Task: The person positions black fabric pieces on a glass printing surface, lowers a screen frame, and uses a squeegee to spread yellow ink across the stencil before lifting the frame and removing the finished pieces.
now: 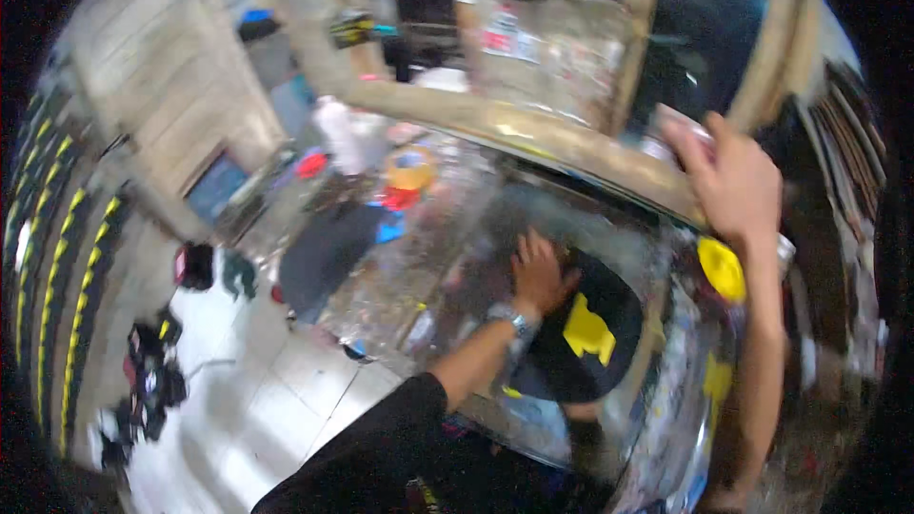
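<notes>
A flat black piece with rounded edges (543,352) lies on the glass-topped table, carrying a solid yellow patch (589,331). My left hand (541,274) rests on its upper left edge with the fingers spread, holding nothing. Farther right, my right hand (731,176) is raised at the right end of a long wooden frame bar (514,124). Its fingers are closed on a small pale pinkish-white piece (678,131), perhaps folded cloth; blur hides its exact kind. A bright yellow blob (721,269) shows beside my right forearm, on the table's right side.
Another black piece (328,262) lies on the left of the table. Behind it are an orange tape roll (411,169) and a white bottle-like thing (338,138). Racks of dark pieces with yellow marks (67,257) stand far left. Dark items (152,366) lie on the tiled floor.
</notes>
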### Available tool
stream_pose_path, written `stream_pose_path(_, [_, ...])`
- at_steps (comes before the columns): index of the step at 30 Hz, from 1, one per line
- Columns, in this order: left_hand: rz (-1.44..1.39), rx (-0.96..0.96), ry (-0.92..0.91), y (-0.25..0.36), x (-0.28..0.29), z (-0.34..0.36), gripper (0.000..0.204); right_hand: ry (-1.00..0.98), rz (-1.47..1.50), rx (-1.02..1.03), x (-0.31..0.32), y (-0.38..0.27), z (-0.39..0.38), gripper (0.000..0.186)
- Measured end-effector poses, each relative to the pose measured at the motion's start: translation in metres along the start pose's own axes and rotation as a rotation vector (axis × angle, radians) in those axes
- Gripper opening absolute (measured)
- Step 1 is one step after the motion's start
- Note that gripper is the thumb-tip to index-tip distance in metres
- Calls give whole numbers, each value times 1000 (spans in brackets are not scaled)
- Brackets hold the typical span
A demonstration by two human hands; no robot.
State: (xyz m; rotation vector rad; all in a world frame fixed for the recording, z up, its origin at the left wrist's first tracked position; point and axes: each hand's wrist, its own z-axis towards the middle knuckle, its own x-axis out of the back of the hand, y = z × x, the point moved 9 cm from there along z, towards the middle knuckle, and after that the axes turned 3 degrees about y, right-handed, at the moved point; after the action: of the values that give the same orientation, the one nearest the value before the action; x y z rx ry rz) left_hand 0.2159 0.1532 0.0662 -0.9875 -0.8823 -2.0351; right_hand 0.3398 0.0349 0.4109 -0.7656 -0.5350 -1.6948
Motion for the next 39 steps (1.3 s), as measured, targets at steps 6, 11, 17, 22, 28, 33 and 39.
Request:
stream_pose_path(6, [-570, 246, 105, -59, 7, -56, 31, -1, -54, -23, -2, 27, 39, 77])
stream_pose_path(11, [-343, 578, 740, -272, 177, -110, 25, -10, -11, -90, -25, 36, 67, 79])
stream_pose_path(17, [258, 332, 876, -347, 301, -74, 48, -159, -168, 220, -29, 89, 98, 54])
stream_pose_path(22, [-290, -97, -208, -121, 102, -92, 62, -232, -18, -103, -37, 36, 93, 60])
stream_pose_path(28, [-209, -603, -510, 21, 60, -146, 67, -258, 6, -33, -11, 26, 74, 66])
stream_pose_path(33, [-176, -620, -600, 40, 53, -147, 65, -214, 16, -110, -11, 61, 79, 68])
stream_pose_path(39, [-112, -615, -487, 26, 58, -153, 67, -141, 29, -61, -25, 44, 78, 67])
